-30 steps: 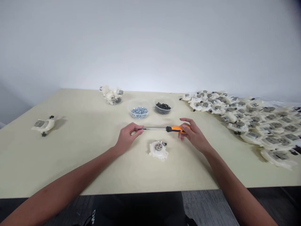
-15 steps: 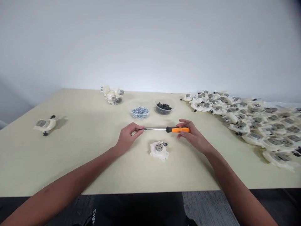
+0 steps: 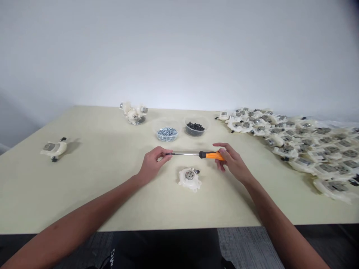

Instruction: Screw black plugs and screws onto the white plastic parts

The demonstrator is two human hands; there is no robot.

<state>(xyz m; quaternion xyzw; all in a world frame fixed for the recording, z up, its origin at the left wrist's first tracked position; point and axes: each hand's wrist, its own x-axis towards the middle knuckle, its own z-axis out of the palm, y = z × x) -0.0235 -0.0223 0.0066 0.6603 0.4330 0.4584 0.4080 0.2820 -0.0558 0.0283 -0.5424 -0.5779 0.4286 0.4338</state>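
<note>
Both forearms reach in from the bottom of the view, over the near edge of a cream tabletop [image 3: 84,186]. The left hand [image 3: 153,163] has its fingers curled closed around the tip end of the steel shaft of a screwdriver [image 3: 211,155], so the tip itself is hidden. The right hand [image 3: 233,163] is at the other end, fingers bent around the butt of the orange and black handle, index finger reaching further out; grip looks light. The screwdriver lies level across the gap between the hands. Can't tell if it is clear of the table.

Just nearer than the shaft, between the hands, a white plastic housing [image 3: 190,179] with a round metal centre lies flat, not touched by either hand. A small dark part [image 3: 197,171] sits right beside it.

Further on, two clear plastic bowls stand side by side: one of silver screws [image 3: 167,134], one of black parts [image 3: 195,128]. A single white and metal assembly [image 3: 53,148] lies far left. A small heap of assemblies [image 3: 134,114] sits at the back, and a large spread of them [image 3: 305,149] covers the right side.
</note>
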